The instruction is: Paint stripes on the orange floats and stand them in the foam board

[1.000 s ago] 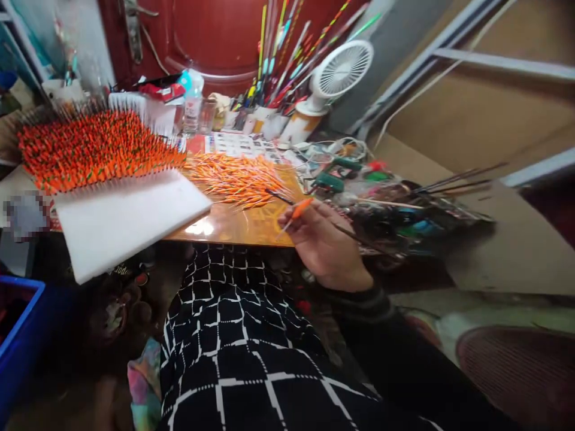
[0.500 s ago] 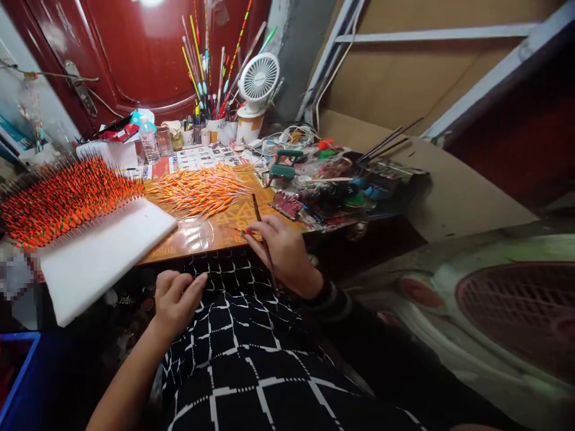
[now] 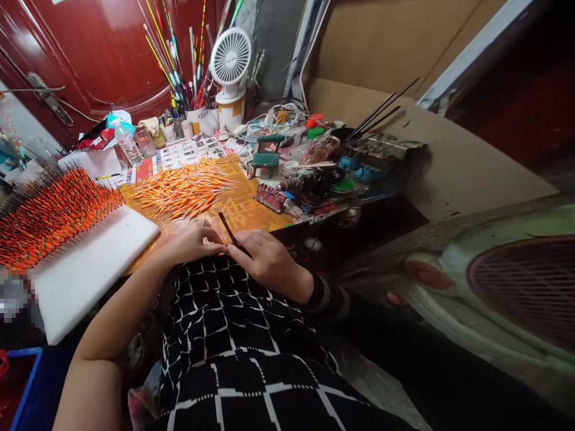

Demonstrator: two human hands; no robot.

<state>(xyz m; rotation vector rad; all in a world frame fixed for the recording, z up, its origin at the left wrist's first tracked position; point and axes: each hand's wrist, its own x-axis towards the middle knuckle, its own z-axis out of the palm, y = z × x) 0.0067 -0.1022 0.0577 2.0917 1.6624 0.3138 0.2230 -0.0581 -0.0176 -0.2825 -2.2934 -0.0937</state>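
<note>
My right hand (image 3: 267,260) is closed around a slim dark stick, seemingly a paintbrush (image 3: 226,225), which slants up and left out of the fingers. My left hand (image 3: 197,241) reaches in from the left, thumb and fingers pinched, its tips meeting the right fingertips over the table's front edge. A small reddish spot shows where they meet; what is pinched there is too small to make out. Behind the hands, a pile of orange fishing floats (image 3: 182,188) lies on the tabletop (image 3: 251,206).
At left, rows of orange-red floats (image 3: 58,212) with dark stems stand beside a white foam block (image 3: 96,260). A white fan (image 3: 230,57), cups of long rods, a green-handled tool (image 3: 266,157) and tangled cables crowd the back. A blue bin (image 3: 29,383) sits lower left.
My left hand has moved up and right to meet the right hand. My right hand has shifted slightly left, still holding the dark brush. The view has turned a little.
</note>
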